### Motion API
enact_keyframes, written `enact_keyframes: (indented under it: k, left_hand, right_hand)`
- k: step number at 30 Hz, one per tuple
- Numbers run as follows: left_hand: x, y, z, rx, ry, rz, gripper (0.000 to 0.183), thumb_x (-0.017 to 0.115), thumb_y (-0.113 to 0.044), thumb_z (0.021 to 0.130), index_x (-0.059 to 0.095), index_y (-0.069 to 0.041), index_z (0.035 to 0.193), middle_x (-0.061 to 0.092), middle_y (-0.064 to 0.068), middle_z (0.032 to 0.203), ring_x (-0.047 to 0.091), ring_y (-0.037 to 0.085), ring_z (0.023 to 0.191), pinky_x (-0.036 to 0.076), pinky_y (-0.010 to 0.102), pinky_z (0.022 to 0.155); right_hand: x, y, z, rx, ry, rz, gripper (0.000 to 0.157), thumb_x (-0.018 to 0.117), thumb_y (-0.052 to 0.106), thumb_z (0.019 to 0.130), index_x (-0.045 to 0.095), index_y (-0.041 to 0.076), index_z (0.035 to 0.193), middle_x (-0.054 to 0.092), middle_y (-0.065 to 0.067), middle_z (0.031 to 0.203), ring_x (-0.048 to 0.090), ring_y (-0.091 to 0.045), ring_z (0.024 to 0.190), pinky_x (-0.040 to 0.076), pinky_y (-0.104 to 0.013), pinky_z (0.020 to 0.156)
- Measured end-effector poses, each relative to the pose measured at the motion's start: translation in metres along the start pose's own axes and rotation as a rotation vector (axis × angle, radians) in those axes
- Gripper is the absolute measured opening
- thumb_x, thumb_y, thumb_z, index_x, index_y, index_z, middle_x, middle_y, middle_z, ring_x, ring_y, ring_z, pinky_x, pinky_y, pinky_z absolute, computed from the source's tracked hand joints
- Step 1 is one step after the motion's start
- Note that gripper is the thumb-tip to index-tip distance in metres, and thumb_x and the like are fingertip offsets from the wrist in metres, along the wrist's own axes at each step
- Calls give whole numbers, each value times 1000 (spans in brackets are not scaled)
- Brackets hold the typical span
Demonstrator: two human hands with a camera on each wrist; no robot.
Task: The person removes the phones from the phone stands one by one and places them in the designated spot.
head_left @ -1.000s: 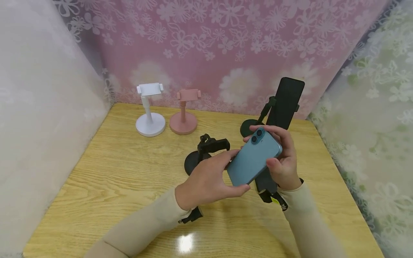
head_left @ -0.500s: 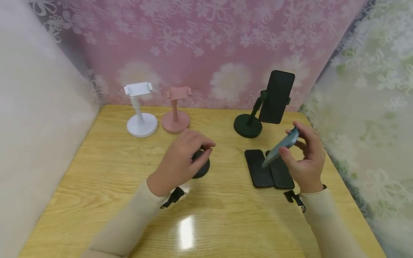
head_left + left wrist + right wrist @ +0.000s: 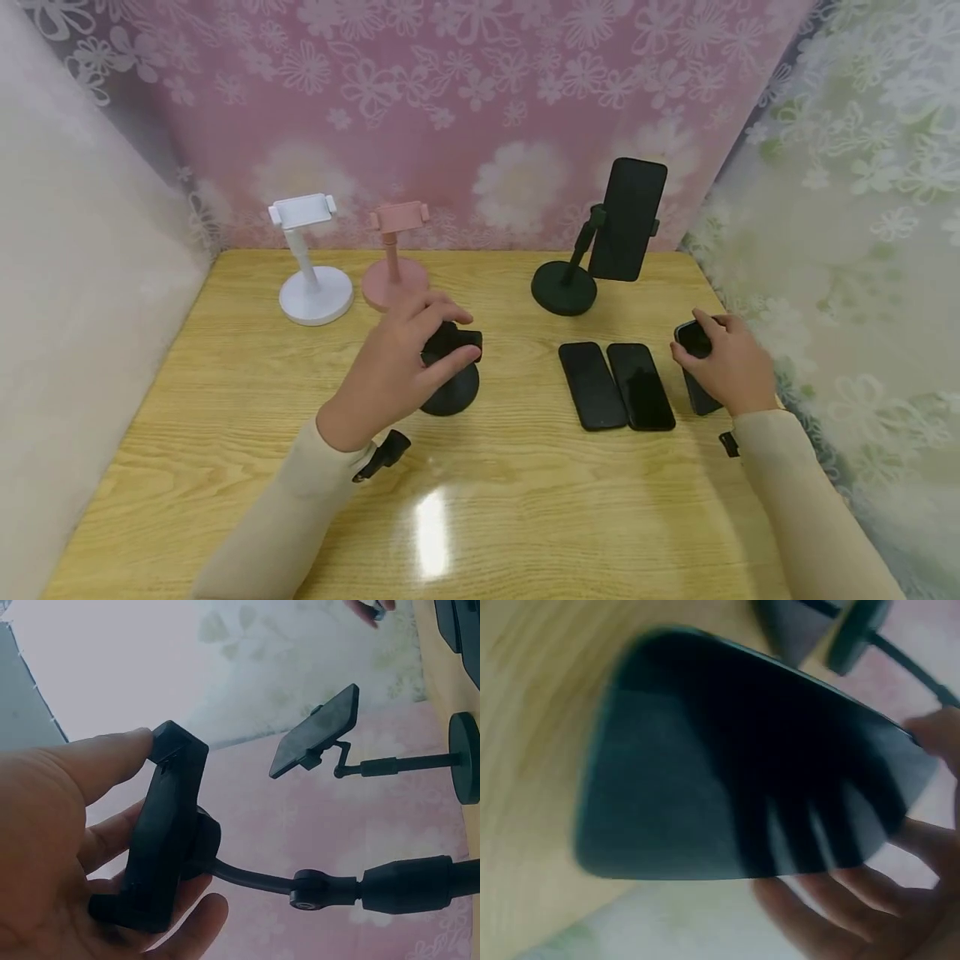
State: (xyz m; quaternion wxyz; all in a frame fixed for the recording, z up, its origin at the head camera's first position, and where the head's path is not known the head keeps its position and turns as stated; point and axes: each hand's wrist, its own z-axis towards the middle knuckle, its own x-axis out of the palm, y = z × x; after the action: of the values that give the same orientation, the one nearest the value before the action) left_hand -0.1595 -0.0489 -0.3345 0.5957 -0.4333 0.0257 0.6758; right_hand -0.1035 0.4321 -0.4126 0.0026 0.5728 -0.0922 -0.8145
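Pink floral cloth [image 3: 420,125] hangs behind a wood-grain counter [image 3: 525,517]. White [image 3: 316,298] and rose round-based stands [image 3: 393,260] are upper left; upper right, a dark-green stand [image 3: 564,290] carries a black phone [image 3: 628,218], two flat black phones [image 3: 592,386] below. At right, a dark-faced slim phone [image 3: 699,395] slants upper-left to lower-right, edges pinched by the right hand [image 3: 731,367]. Left hand [image 3: 390,367] fingers curl around a black stand's clamp [image 3: 166,832].

White glare streaks the yellow wood-grain tabletop [image 3: 540,508] at the head view's lower centre; the right wrist view (dimmer) looks blurred.
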Motion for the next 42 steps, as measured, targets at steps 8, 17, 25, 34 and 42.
enact_keyframes:
  k: [8, 17, 25, 34, 42]
  left_hand:
    - [0, 0, -1, -42, 49, -13, 25, 76, -31, 97, 69, -14, 113, 61, 0, 118, 55, 18, 112, 48, 37, 95]
    - [0, 1, -3, -52, 56, -17, 23, 75, -32, 97, 69, -16, 113, 61, -2, 115, 55, 17, 109, 48, 36, 93]
    - [-3, 1, -3, -41, 57, -8, 23, 75, -32, 97, 69, -16, 113, 62, -2, 113, 56, 15, 105, 49, 35, 91]
    - [-4, 2, -2, -62, 55, -4, 24, 76, -32, 96, 68, -17, 113, 61, -4, 114, 56, 13, 106, 50, 33, 92]
    - [-6, 2, -3, -63, 68, 6, 24, 76, -33, 97, 69, -17, 113, 62, -5, 113, 55, 12, 106, 49, 32, 94]
  right_hand:
    - [21, -22, 12, 111, 434, -67, 80, 57, 54, 101, 42, -6, 151, 45, -44, 131, 62, -37, 68, 48, -49, 51]
    - [27, -19, 23, 152, 577, -118, 83, 54, 55, 101, 42, -12, 148, 41, -47, 140, 54, -58, 116, 51, -67, 82]
    - [31, -18, 32, 121, 662, -86, 81, 47, 58, 105, 46, -12, 146, 43, -45, 143, 50, -60, 123, 49, -68, 89]
    - [21, -5, 43, 160, 712, -96, 79, 46, 51, 105, 41, -16, 147, 37, -47, 144, 47, -62, 122, 46, -69, 93]
    - [-58, 109, 31, 28, 369, 72, 71, 42, 58, 106, 55, -2, 142, 57, -33, 134, 64, -45, 103, 53, -61, 78]
